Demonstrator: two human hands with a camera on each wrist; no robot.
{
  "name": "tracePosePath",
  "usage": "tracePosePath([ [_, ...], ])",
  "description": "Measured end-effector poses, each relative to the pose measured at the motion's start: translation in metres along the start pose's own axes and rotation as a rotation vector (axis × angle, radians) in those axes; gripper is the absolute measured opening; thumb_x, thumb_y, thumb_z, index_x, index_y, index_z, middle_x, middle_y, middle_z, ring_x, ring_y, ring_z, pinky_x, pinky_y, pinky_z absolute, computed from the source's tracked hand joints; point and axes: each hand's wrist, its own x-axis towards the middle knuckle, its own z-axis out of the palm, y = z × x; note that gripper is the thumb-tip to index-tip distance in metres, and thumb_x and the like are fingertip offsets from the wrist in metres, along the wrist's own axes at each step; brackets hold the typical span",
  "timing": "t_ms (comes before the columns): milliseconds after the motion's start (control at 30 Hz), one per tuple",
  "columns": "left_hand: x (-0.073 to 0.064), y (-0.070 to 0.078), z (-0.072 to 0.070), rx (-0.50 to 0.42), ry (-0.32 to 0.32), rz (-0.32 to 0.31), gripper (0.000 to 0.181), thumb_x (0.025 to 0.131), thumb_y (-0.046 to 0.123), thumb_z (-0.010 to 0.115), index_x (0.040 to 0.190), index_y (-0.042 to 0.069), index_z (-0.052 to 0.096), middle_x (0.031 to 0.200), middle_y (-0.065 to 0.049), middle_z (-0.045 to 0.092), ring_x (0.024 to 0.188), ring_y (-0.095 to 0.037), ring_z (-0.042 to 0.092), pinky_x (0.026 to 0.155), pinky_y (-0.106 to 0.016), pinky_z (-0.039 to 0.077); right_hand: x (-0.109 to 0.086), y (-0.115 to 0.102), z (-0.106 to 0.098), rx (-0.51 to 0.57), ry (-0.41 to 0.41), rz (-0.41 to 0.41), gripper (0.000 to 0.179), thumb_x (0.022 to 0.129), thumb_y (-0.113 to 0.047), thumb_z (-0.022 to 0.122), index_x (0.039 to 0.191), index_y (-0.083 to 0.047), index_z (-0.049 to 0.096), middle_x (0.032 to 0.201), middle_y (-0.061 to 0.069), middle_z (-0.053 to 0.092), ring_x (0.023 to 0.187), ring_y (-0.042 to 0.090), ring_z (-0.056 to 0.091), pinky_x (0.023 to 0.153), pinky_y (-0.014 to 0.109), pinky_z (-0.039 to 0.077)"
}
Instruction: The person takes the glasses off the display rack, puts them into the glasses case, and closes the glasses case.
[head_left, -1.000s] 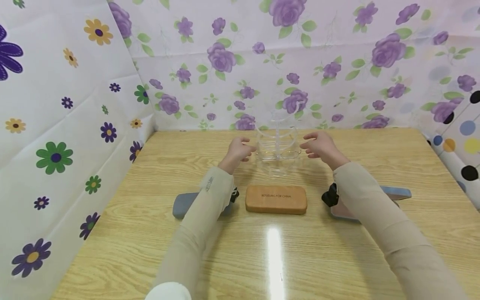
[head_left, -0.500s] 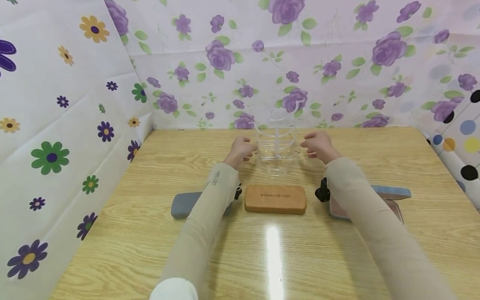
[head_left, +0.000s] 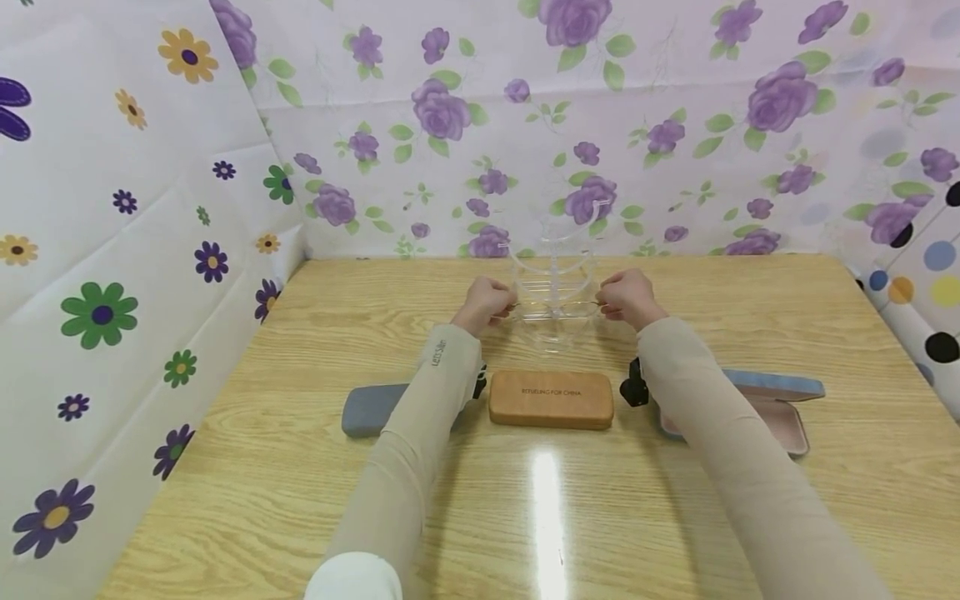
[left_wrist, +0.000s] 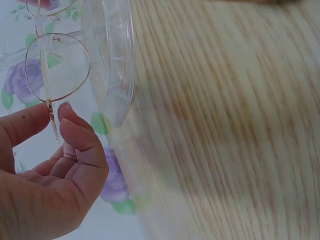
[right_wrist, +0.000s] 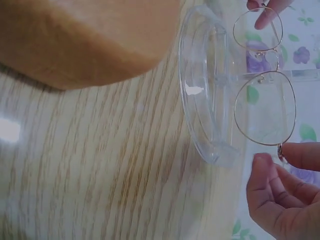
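Note:
Thin gold-rimmed eyeglasses sit at a lower tier of a clear acrylic display stand, lenses facing me. My left hand pinches the hinge at their left end between thumb and finger. At the opposite end, my right hand has its thumb and a curled finger around the other hinge, and a narrow gap shows beside the hinge in the right wrist view. The stand's curved clear base rests on the table under the eyeglasses.
A brown glasses case with printed lettering lies shut in front of the stand. Left of it is a blue-grey case, partly under my sleeve. On the right, a blue case with pink lining lies open, partly hidden by my arm. Floral cloth hangs behind.
Both hands have moved inward to the ends of the eyeglasses, and their fingers have closed in on the hinges. The eyeglasses and stand have not visibly moved.

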Motion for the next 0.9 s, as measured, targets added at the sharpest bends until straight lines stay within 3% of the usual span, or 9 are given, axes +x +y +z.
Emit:
tracePosePath([
  [133, -0.001, 0.002, 0.002, 0.011, -0.004, 0.026, 0.03, 0.089, 0.006, 0.053, 0.117, -0.004, 0.055, 0.093, -0.015, 0.063, 0.064, -0.013, 0.052, 0.075, -0.038, 0.047, 0.002, 0.0, 0.001, 0.02, 0.018, -0.007, 0.039, 0.085, 0.002, 0.051, 0.123, 0.01, 0.049, 0.093, 0.015, 0.054, 0.06, 0.012, 0.055, 0.069, 0.03, 0.051],
  [267, -0.001, 0.003, 0.002, 0.034, 0.009, 0.037, 0.028, 0.089, 0.007, 0.053, 0.116, -0.003, 0.056, 0.094, -0.015, 0.063, 0.065, -0.013, 0.053, 0.066, -0.032, 0.046, 0.003, 0.0, 0.003, 0.033, 0.037, -0.017, 0.038, 0.084, 0.003, 0.051, 0.122, 0.01, 0.05, 0.099, 0.019, 0.054, 0.062, 0.012, 0.055, 0.075, 0.035, 0.051],
  [500, -0.002, 0.004, 0.0, 0.018, 0.025, 0.059, 0.026, 0.087, 0.006, 0.056, 0.112, -0.002, 0.058, 0.075, -0.005, 0.058, 0.063, -0.013, 0.053, 0.054, -0.024, 0.043, 0.001, -0.001, 0.003, 0.038, 0.05, -0.033, 0.037, 0.086, 0.001, 0.051, 0.122, 0.009, 0.05, 0.108, 0.022, 0.053, 0.072, 0.017, 0.058, 0.083, 0.038, 0.048],
  [600, -0.005, 0.005, -0.002, -0.003, 0.012, 0.074, 0.026, 0.088, 0.007, 0.056, 0.112, -0.002, 0.058, 0.078, -0.008, 0.059, 0.064, -0.015, 0.052, 0.052, -0.023, 0.042, -0.001, -0.001, 0.001, 0.036, 0.049, -0.043, 0.037, 0.086, 0.001, 0.052, 0.122, 0.009, 0.051, 0.106, 0.021, 0.054, 0.077, 0.021, 0.06, 0.083, 0.038, 0.048],
  [900, -0.01, 0.004, -0.008, 0.021, 0.004, 0.112, 0.029, 0.088, 0.01, 0.057, 0.114, -0.003, 0.058, 0.078, -0.007, 0.059, 0.067, -0.016, 0.052, 0.053, -0.024, 0.042, -0.01, -0.005, -0.002, 0.02, 0.038, -0.083, 0.037, 0.086, 0.002, 0.053, 0.122, 0.011, 0.051, 0.11, 0.024, 0.054, 0.066, 0.011, 0.058, 0.079, 0.035, 0.05],
])
